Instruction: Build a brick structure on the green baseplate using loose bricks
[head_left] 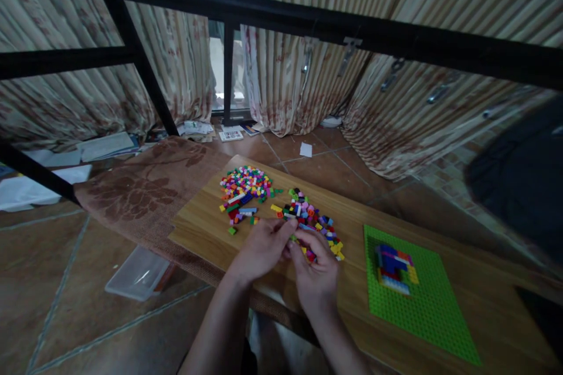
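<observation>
My left hand and my right hand meet over the near side of a wooden board, fingertips pinched together. Between them shows a bit of a small yellow-green toy brick, mostly covered by the fingers. Just beyond my hands spreads a pile of mixed loose bricks, partly hidden by them. A second pile of small bricks lies farther off to the left. To the right, a blue, white, yellow and red brick build stands on a green studded baseplate.
The wooden board rests on a brown patterned cloth. A clear plastic box is on the tiled floor at left. Black metal bars cross in front of striped curtains. A dark rounded object stands at right.
</observation>
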Tool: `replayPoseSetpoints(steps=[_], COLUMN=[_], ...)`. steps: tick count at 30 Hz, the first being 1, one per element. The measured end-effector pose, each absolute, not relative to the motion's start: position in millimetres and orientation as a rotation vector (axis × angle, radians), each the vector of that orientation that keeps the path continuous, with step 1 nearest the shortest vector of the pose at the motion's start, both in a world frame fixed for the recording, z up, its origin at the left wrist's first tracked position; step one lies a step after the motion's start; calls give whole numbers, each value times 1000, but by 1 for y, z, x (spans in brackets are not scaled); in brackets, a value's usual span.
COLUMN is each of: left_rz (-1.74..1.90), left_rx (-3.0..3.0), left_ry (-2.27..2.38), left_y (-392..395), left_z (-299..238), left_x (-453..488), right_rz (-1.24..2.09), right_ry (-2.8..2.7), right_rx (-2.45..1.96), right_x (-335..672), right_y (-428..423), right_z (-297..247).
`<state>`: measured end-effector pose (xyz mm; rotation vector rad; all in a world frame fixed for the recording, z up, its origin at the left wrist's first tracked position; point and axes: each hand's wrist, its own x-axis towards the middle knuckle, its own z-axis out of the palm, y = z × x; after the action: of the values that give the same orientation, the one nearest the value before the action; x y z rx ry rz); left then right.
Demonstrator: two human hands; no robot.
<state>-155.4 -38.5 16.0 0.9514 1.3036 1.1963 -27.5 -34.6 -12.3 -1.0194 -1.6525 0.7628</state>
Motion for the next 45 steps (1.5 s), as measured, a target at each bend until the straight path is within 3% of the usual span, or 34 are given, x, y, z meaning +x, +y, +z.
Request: replayPoseSetpoints(steps=[8,18,28,33,40,45], left_rz=[1090,1150,1159,1309,1302,1305], left_rx=[807,782,751,984,1134,1217], left_ry=[1301,1199,1171,1603,1979,1981], left_y=[-34,-30,-25,-20,-14,-12], left_z=[9,7,11,6,11,5], left_x=[-121,-115,-110,-125,-134,-133], right_rz=[872,928,1112,907,259,288], right_ry=[-1304,-1430,-945,-1404,-1912,-1992], right_rx=[-1165,-1174,-1151,-1346,-1646,-1728], right_x=[-3,7,-5,12,22,18], right_y=[-42,-32,-28,-7,43,60], right_z=[-26,-23,-37,-33,-19,-24])
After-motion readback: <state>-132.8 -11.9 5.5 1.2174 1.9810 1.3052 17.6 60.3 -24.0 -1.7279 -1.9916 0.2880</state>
